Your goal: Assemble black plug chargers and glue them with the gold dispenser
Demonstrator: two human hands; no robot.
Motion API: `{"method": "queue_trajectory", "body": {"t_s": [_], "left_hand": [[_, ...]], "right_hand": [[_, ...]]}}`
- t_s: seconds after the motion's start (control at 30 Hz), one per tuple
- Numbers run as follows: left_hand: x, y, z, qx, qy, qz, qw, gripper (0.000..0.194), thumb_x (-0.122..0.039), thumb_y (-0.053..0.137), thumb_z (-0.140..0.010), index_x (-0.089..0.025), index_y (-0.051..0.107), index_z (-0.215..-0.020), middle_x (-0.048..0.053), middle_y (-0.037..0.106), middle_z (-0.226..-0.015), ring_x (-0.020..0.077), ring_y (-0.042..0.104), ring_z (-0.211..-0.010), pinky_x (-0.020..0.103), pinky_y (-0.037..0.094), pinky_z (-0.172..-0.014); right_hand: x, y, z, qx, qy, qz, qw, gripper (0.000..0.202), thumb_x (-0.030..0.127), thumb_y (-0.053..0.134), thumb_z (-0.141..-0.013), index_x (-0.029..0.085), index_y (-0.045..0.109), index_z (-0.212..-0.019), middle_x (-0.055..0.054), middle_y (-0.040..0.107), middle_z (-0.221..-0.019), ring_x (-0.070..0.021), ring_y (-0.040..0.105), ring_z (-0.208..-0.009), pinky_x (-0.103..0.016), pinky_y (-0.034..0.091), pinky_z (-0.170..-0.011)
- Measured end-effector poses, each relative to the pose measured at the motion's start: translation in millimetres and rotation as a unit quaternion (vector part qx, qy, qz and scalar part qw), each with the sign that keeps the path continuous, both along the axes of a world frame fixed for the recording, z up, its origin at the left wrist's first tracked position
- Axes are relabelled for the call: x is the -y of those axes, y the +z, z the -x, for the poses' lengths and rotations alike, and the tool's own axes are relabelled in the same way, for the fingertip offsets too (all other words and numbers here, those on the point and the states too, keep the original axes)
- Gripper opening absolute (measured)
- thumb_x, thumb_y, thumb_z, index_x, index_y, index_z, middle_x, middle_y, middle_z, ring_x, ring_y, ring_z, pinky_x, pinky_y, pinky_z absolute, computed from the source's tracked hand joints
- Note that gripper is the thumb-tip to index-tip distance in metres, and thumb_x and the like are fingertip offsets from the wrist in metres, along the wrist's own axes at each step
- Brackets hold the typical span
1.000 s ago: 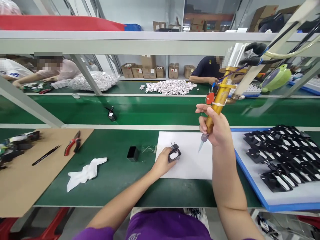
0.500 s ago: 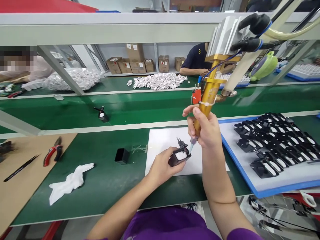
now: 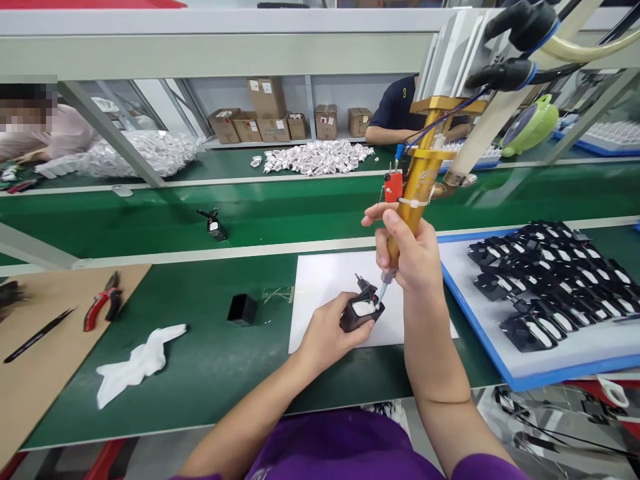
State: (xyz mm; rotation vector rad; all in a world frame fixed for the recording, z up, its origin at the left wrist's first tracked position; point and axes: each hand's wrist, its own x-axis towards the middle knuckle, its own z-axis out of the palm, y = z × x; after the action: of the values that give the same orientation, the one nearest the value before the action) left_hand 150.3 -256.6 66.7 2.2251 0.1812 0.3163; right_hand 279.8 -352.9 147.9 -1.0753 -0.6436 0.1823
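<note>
My left hand is closed around a small black case, tilted, with white material and a short dark cable at its open top. Wrapped round the gold barrel of a hanging dispenser, my right hand has its index finger stretched out near a red switch. The dispenser's pale nozzle tip meets the case's right inner edge. Both are above a white sheet. An empty black case stands left of the sheet.
On the right, a blue-edged tray holds several black units. Pliers and tweezers lie on brown board at left, near a white cloth. One black unit sits on the green strip beyond. Two people are across the bench.
The black unit on the green strip has shifted right. White material now shows by the nozzle tip in the held case. Both hands keep their holds; the view has tilted slightly.
</note>
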Motion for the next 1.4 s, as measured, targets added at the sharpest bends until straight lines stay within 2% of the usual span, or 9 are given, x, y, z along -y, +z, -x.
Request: {"method": "queue_trajectory", "body": {"t_s": [0.23, 0.4, 0.5, 0.67, 0.8, 0.9, 1.1, 1.3, 1.4], "left_hand": [[10.9, -18.0, -14.5, -0.006, -0.005, 0.055, 0.998, 0.03, -0.029, 0.066, -0.076, -0.022, 0.054, -0.103, 0.0, 0.071, -0.091, 0.0141, 0.064, -0.073, 0.024, 0.053, -0.07], [24.3, -21.7, -23.6, 0.008, -0.007, 0.037, 0.999, 0.028, -0.032, 0.067, -0.075, -0.023, 0.051, -0.096, 0.0, 0.069, -0.089, 0.016, 0.065, -0.074, 0.025, 0.052, -0.068], [29.3, -19.1, -26.6, 0.018, 0.003, 0.013, 1.0, 0.027, -0.035, 0.067, -0.075, -0.023, 0.049, -0.092, -0.001, 0.067, -0.084, 0.0163, 0.064, -0.071, 0.026, 0.051, -0.067], [31.6, -16.2, -28.7, 0.03, 0.007, -0.013, 0.999, 0.026, -0.037, 0.066, -0.076, -0.023, 0.048, -0.089, -0.001, 0.063, -0.077, 0.0162, 0.062, -0.066, 0.025, 0.047, -0.063], [32.3, -16.0, -27.8, 0.032, 0.007, -0.025, 0.999, 0.027, -0.037, 0.067, -0.076, -0.023, 0.048, -0.089, -0.001, 0.063, -0.076, 0.0166, 0.063, -0.065, 0.025, 0.046, -0.061], [30.8, -17.3, -26.8, 0.023, 0.005, -0.031, 0.999, 0.027, -0.036, 0.067, -0.076, -0.023, 0.049, -0.091, -0.001, 0.066, -0.08, 0.0183, 0.066, -0.068, 0.026, 0.047, -0.062], [6.1, -27.2, -23.5, -0.001, -0.009, -0.052, 0.999, 0.032, -0.027, 0.066, -0.079, -0.024, 0.052, -0.108, 0.004, 0.072, -0.105, 0.0254, 0.07, -0.095, 0.032, 0.052, -0.079], [-30.6, -42.8, -15.5, -0.02, -0.018, -0.069, 0.997, 0.032, -0.023, 0.068, -0.08, -0.023, 0.055, -0.109, 0.005, 0.071, -0.108, 0.0252, 0.067, -0.101, 0.034, 0.051, -0.086], [-44.7, -47.0, -10.1, -0.034, -0.027, -0.09, 0.995, 0.033, -0.026, 0.071, -0.078, -0.022, 0.059, -0.109, 0.006, 0.072, -0.104, 0.0258, 0.068, -0.098, 0.034, 0.053, -0.083]], "right_hand": [[-1.8, -0.5, 1.5, 0.008, -0.011, -0.008, 1.0, 0.029, 0.05, 0.066, -0.085, 0.022, 0.067, -0.091, 0.002, 0.062, -0.069, -0.003, 0.04, -0.035, -0.018, 0.03, -0.03], [-1.9, 0.9, 4.3, 0.002, -0.011, -0.019, 1.0, 0.026, 0.046, 0.066, -0.085, 0.021, 0.069, -0.09, 0.001, 0.064, -0.074, -0.0026, 0.041, -0.037, -0.017, 0.031, -0.031], [-1.2, 1.2, 6.2, 0.002, -0.014, -0.011, 1.0, 0.026, 0.046, 0.066, -0.085, 0.02, 0.067, -0.084, 0.003, 0.061, -0.065, -0.0034, 0.04, -0.035, -0.018, 0.03, -0.031], [0.0, 1.1, 8.3, -0.005, 0.0, -0.004, 1.0, 0.03, 0.047, 0.066, -0.086, 0.02, 0.058, -0.074, 0.008, 0.045, -0.042, -0.0053, 0.037, -0.03, -0.018, 0.031, -0.031], [-0.1, 0.4, 7.8, 0.005, 0.002, -0.017, 1.0, 0.027, 0.047, 0.068, -0.084, 0.02, 0.062, -0.084, 0.004, 0.062, -0.068, -0.003, 0.041, -0.034, -0.017, 0.032, -0.031], [-0.8, -1.1, 5.5, 0.01, 0.005, -0.032, 0.999, 0.03, 0.049, 0.068, -0.084, 0.021, 0.064, -0.096, 0.0, 0.066, -0.089, -0.0013, 0.044, -0.036, -0.017, 0.032, -0.029], [-2.1, -2.9, -2.7, 0.01, -0.007, -0.056, 0.998, 0.033, 0.05, 0.069, -0.082, 0.021, 0.064, -0.095, 0.001, 0.065, -0.088, -0.0012, 0.042, -0.035, -0.017, 0.03, -0.027], [-2.4, -2.1, -8.9, -0.008, -0.02, -0.047, 0.999, 0.032, 0.048, 0.069, -0.08, 0.021, 0.062, -0.093, 0.002, 0.065, -0.088, -0.0016, 0.042, -0.034, -0.017, 0.029, -0.026], [-2.5, -2.3, -9.1, -0.013, -0.032, -0.048, 0.998, 0.031, 0.046, 0.072, -0.078, 0.019, 0.063, -0.091, 0.001, 0.065, -0.086, -0.0021, 0.041, -0.034, -0.017, 0.028, -0.025]]}}
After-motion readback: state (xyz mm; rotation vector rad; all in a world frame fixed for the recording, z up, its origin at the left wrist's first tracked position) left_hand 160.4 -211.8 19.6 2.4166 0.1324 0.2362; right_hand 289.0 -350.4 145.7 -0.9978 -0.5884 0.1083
